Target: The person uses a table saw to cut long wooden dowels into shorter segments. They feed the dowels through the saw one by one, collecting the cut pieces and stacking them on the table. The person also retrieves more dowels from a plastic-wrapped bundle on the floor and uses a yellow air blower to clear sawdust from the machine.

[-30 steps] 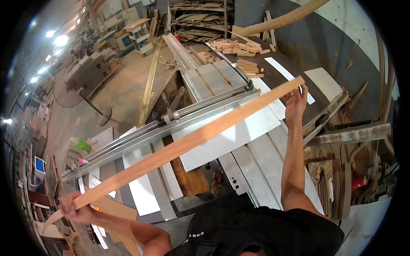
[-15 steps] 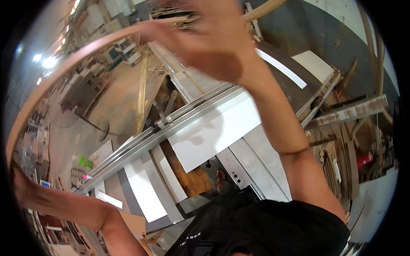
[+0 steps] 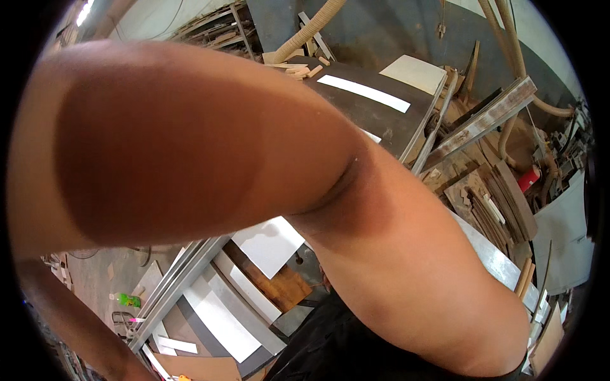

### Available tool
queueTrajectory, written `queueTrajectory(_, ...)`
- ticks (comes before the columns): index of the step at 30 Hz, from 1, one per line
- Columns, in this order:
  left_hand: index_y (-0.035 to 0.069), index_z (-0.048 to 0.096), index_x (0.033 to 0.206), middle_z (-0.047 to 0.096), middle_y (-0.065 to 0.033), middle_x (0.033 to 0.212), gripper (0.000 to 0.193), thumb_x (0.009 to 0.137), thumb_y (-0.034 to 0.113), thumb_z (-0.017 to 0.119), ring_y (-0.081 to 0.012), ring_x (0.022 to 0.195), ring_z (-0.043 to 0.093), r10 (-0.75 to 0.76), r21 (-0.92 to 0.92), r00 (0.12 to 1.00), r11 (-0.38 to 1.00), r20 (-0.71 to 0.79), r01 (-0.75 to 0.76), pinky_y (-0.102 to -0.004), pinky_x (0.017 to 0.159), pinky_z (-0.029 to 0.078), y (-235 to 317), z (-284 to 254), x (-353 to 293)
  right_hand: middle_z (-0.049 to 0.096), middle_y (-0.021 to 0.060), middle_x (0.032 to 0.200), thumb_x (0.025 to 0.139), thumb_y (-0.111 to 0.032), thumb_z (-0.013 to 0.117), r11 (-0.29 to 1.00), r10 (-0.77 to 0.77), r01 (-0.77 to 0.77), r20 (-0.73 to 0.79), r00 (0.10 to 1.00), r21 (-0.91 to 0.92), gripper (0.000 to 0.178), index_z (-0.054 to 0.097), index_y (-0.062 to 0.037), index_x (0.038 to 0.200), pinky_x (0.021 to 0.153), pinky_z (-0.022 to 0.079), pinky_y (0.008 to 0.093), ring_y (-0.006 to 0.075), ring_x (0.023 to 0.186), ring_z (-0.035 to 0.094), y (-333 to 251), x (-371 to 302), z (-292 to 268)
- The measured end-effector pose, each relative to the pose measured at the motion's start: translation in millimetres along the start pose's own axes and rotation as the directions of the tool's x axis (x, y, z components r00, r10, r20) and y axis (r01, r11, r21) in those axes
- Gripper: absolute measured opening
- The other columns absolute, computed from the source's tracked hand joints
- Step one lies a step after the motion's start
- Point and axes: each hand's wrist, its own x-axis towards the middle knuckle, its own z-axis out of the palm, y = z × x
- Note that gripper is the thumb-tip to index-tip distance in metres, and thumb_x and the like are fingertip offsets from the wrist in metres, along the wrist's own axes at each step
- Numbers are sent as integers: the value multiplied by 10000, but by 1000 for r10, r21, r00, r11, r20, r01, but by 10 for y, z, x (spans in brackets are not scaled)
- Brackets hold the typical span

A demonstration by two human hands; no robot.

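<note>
My right arm (image 3: 210, 146) stretches across the view very close up, running from the lower right to the left edge. Its hand lies beyond the picture, so what it holds or touches does not show. At the lower left is my left forearm (image 3: 89, 317), with its hand also outside the view. Below my right arm, part of a white panel (image 3: 270, 244) shows on the machine table. A longer white board (image 3: 219, 317) lies to its left, beside a metal rail (image 3: 190, 270). My arm hides much of the table.
On the dark tabletop (image 3: 343, 120) beyond my arm lie a white strip (image 3: 365, 93) and small wood offcuts (image 3: 298, 71). A rusty metal beam (image 3: 483, 120) and stacked boards (image 3: 502, 197) stand at right. A green bottle (image 3: 129, 300) is at lower left.
My right arm has swung left and closer, and its hand has left the view. The left hand and the long thin strip reaching between the hands no longer show. The view has shifted right.
</note>
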Motion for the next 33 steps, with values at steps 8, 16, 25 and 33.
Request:
queueTrajectory(8, -51, 576, 1146, 653, -173, 1029, 429, 903, 268, 729, -296, 961, 619, -194, 491, 954, 869, 227, 60, -371, 901, 460, -506, 529, -513, 591, 124, 883, 983, -262, 617, 902, 266, 24, -599, 755, 431, 252, 485, -61, 1062, 681, 585, 440, 283, 722, 681, 283, 238, -244)
queueTrajectory(16, -40, 555, 1211, 598, -199, 1084, 350, 870, 4, 616, -393, 1027, 584, 113, 563, 993, 822, -23, -81, -410, 937, 456, -2873, -783, -2114, 555, 96, 829, 1041, -239, 560, 860, 488, -53, -787, 377, 508, 226, 412, -70, 1017, 620, 594, 474, 297, 637, 675, 139, -528, -970)
queueTrajectory(25, -11, 516, 883, 508, -217, 830, 183, 754, 67, 620, -443, 842, 496, -213, 698, 967, 714, 141, 56, -456, 789, 405, -2996, -829, -4071, 548, 109, 917, 1008, -171, 607, 459, 752, -601, -646, -129, 654, 304, 345, -72, 1127, 619, 642, 430, 225, 728, 647, 501, -2782, -1140)
queueTrajectory(33, 78, 537, 716, 560, -162, 680, 154, 651, 88, 676, -429, 666, 563, -409, 622, 824, 777, 391, 90, -521, 613, 428, -2199, -461, -5571, 545, 105, 910, 969, -101, 613, -16, 687, -800, -575, -444, 599, 289, 381, -34, 1128, 622, 629, 420, 221, 724, 613, 741, -4398, -1262)
